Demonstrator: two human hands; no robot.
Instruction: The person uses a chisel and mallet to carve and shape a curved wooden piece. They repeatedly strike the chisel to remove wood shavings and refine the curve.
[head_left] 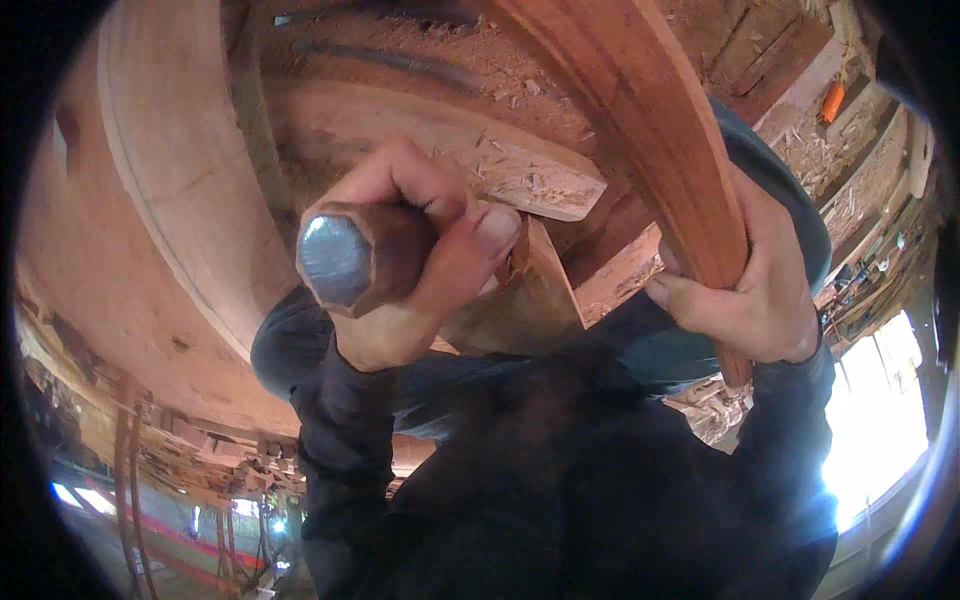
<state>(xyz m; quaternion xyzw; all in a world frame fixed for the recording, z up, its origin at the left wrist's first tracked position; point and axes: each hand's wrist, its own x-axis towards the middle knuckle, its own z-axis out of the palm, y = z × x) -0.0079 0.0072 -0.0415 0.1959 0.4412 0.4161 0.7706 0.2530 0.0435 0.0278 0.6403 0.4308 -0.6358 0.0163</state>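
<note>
My left hand (400,230) is closed round a thick, faceted wooden handle (395,255) with a shiny grey end face turned up toward me. What is at its lower end is hidden below the fist. Beneath that hand, a pale angular wood block (535,305) sits close to my legs. My right hand (765,285) grips a curved reddish-brown wooden bar (655,130) near its lower end, thumb across the near face. The bar narrows to a tip below the hand, and its upper end runs out of the top of the view.
A wide curved plank (170,150) stands at the left. Ahead lies a pale timber (440,140) with wood chips on it. More boards and shavings cover the ground at the right, near an orange-handled tool (832,102). Bright light comes from an opening (880,410) at the lower right.
</note>
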